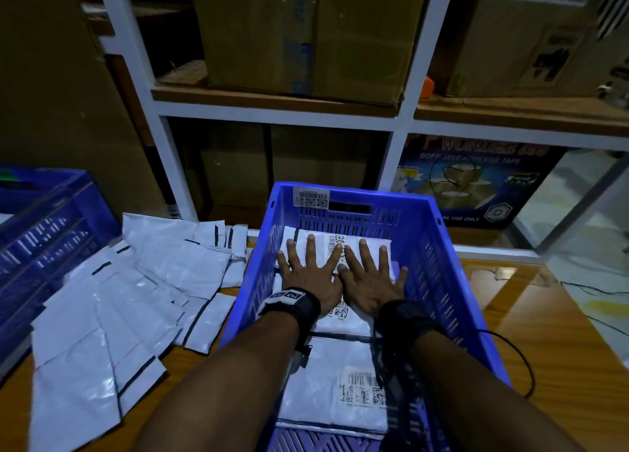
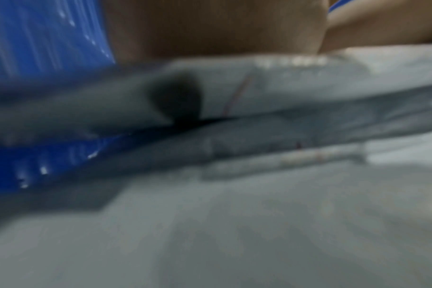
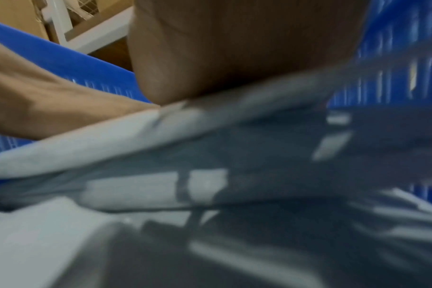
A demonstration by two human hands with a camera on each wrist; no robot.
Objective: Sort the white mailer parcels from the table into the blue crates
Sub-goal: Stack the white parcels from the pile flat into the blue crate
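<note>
Palms flat, fingers spread, left hand [image 1: 308, 274] and right hand [image 1: 369, 278] press the top parcel [image 1: 371, 244] inside the blue crate [image 1: 439, 247], gripping nothing, so that slick mailer could probably skid sideways.

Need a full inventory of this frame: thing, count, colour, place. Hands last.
crate: one, blue, on the table in front, barcode sticker on far wall
parcels in crate: at least two visible, white, lying flat, barcode labels up
parcels on table: overlapping pile, count unclear, white, left of the crate
second crate: one, blue, far left
table: one, wood brown
shelving: white frame, behind the table
cardboard boxes: several, brown, on the shelves
tape carton: one, dark printed, lower right shelf
left hand: flat, fingers spread, pressing the far parcel
right hand: same, beside it
</note>
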